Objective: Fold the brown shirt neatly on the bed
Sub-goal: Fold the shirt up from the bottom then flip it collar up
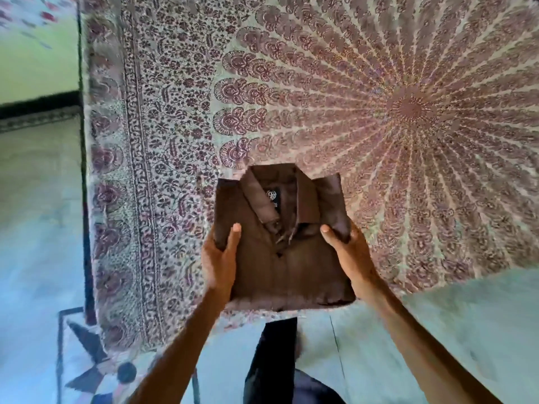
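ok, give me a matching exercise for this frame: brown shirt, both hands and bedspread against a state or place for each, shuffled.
Things:
1. brown shirt
2. left hand
3. right hand
4. bedspread

States or places:
a. grips the shirt's edge on the picture's right side
b. folded into a rectangle, collar facing up
c. patterned, spread out beyond the shirt
d. grips the shirt's edge on the picture's left side

Pairs: 1-b, 2-d, 3-a, 4-c
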